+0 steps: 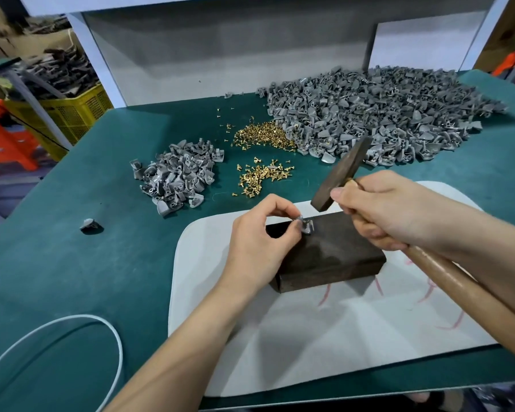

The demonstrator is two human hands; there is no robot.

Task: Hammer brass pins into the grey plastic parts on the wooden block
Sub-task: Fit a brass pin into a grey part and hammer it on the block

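Fiddly stuff: the grey plastic part (306, 226) is tiny, light and probably skittish, so my left hand (259, 242) pinches its side on the wooden block (333, 257), near the counter's front edge. My right hand (390, 209) grips the hammer (338, 178) high on its handle, which should keep the taps small.

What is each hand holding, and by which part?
The left hand pinches the grey plastic part by its left side, on the wooden block. The right hand grips the hammer by its wooden handle, just below the head.
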